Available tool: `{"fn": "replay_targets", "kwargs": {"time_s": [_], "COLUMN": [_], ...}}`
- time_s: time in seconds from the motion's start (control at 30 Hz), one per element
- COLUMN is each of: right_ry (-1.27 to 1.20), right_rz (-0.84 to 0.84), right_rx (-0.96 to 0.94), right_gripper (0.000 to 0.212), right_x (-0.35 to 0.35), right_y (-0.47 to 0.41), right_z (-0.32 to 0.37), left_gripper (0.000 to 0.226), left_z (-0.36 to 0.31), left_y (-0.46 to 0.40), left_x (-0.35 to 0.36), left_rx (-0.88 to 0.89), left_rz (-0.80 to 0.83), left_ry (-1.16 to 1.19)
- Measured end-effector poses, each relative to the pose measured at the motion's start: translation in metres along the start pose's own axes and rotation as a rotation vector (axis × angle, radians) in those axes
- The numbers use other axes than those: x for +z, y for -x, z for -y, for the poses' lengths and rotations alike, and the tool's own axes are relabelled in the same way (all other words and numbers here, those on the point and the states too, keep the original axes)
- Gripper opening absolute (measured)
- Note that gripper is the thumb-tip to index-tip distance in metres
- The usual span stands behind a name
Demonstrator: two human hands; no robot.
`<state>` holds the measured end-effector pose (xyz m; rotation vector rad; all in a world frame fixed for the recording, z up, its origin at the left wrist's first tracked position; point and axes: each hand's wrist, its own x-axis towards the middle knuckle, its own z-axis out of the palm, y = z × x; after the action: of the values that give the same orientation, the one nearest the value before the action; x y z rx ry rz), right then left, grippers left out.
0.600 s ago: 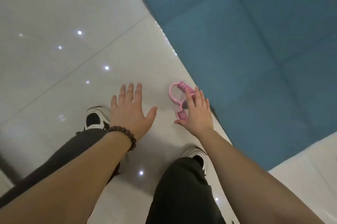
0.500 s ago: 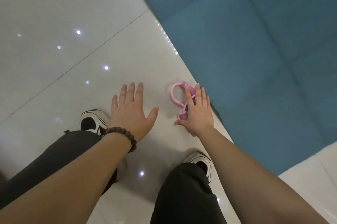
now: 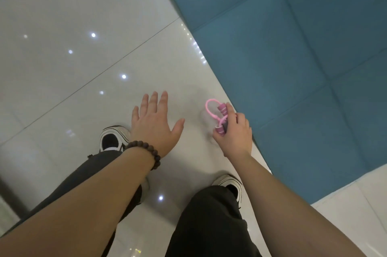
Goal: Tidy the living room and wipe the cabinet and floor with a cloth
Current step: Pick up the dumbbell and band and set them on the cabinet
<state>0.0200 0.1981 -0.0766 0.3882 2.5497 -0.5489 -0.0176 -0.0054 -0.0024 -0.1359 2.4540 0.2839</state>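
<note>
Right hand [image 3: 234, 133] is down at the floor edge, fingers curled round a pink looped cord [image 3: 211, 110] with two darker pink handles [image 3: 222, 118]. Thumb and fingers pinch the handles together; the loop sticks out to the left of the knuckles, over the tile. Cannot tell if the loop touches the floor or is just above it.

Left hand [image 3: 155, 122] is flat and spread, fingers straight, thumb out to the right, holding nothing. It hangs over the white glossy floor [image 3: 62, 26]; cannot tell if the palm touches the tile. A dark bead bracelet [image 3: 146, 153] sits on the left wrist.

Cord and right hand lie just beside the edge of a blue padded mat [image 3: 293, 57], which covers the upper right and has square quilted seams. The hand is on the tile side of that edge.

Below the hands: two black-and-white shoes, left shoe [image 3: 112, 138] near the left wrist, right shoe [image 3: 231, 186] under the right forearm, dark trousers [image 3: 209, 225] on both legs. Ceiling-light spots reflect in the tiles.

No container, cloth or cabinet in view.
</note>
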Motion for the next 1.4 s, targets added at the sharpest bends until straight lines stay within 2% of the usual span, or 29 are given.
{"fn": "replay_targets", "kwargs": {"time_s": [0.13, 0.27, 0.43, 0.6, 0.8, 1.03, 1.2, 1.4], "right_ry": [-0.071, -0.126, -0.134, -0.116, -0.084, -0.112, -0.085, -0.077], "right_rz": [-0.056, -0.113, -0.153, -0.195, -0.226, -0.299, -0.287, -0.317], "right_rx": [-0.063, -0.145, -0.251, -0.348, -0.392, -0.397, -0.415, -0.425], "right_gripper": [0.071, 0.06, 0.05, 0.05, 0.049, 0.047, 0.051, 0.051], "right_x": [-0.09, -0.201, -0.347, -0.437, -0.491, -0.518, -0.534, -0.552], "right_y": [0.032, 0.079, 0.15, 0.194, 0.211, 0.195, 0.151, 0.046], "right_z": [0.048, 0.117, 0.223, 0.323, 0.437, 0.539, 0.597, 0.667], "left_gripper": [0.077, 0.077, 0.076, 0.076, 0.077, 0.078, 0.078, 0.077], "left_z": [-0.001, -0.007, -0.001, 0.034, 0.091, 0.155, 0.183, 0.202], "left_y": [0.039, 0.095, 0.178, 0.24, 0.266, 0.248, 0.203, 0.095], "left_x": [-0.073, -0.179, -0.34, -0.456, -0.554, -0.629, -0.679, -0.746], "left_rx": [-0.034, -0.074, -0.086, -0.112, -0.137, -0.185, -0.193, -0.185], "left_rz": [-0.034, -0.09, -0.247, -0.381, -0.446, -0.454, -0.454, -0.465], "left_ry": [0.001, 0.045, 0.14, 0.147, 0.167, 0.196, 0.194, 0.177]}}
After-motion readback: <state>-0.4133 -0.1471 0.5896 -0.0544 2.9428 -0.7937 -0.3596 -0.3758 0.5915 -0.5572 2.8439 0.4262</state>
